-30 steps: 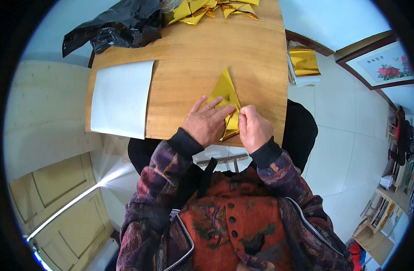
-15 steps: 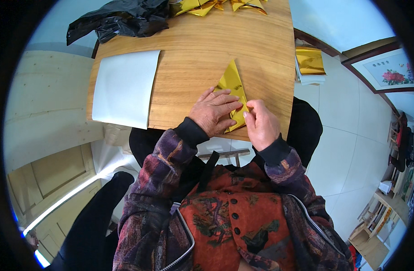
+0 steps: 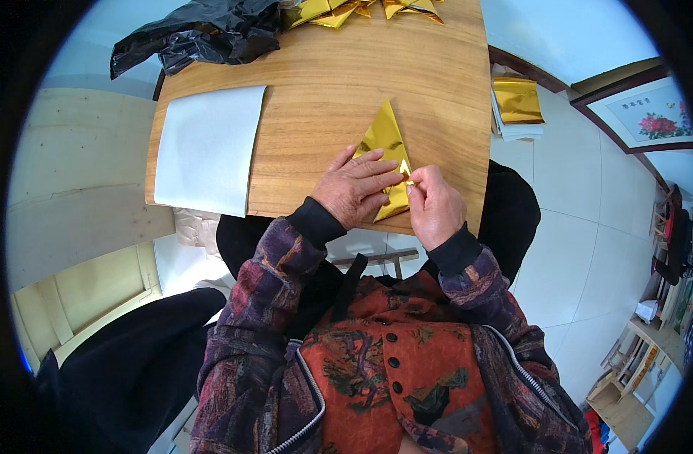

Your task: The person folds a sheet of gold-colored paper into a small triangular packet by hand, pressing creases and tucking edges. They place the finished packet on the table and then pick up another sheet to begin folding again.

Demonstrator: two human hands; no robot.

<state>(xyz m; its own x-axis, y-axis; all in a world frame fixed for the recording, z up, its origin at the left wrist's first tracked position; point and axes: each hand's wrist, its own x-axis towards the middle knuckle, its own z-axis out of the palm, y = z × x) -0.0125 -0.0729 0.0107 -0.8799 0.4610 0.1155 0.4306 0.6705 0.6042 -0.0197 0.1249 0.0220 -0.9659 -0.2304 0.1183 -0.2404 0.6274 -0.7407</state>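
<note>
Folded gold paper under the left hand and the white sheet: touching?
Apart. The head view shows a broad strip of bare tabletop between the right edge of the white sheet and the folded gold paper.

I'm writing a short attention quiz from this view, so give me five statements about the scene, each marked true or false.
1. The left hand rests on the gold sheet with its fingers spread. True.
2. The right hand is well away from the gold sheet. False: its fingertips are at the sheet's right edge.
3. A black plastic bag lies at the far left of the table. True.
4. The white sheet lies right of the gold sheet. False: it lies to the left.
5. More gold pieces lie toward the table's far side. True.
</note>
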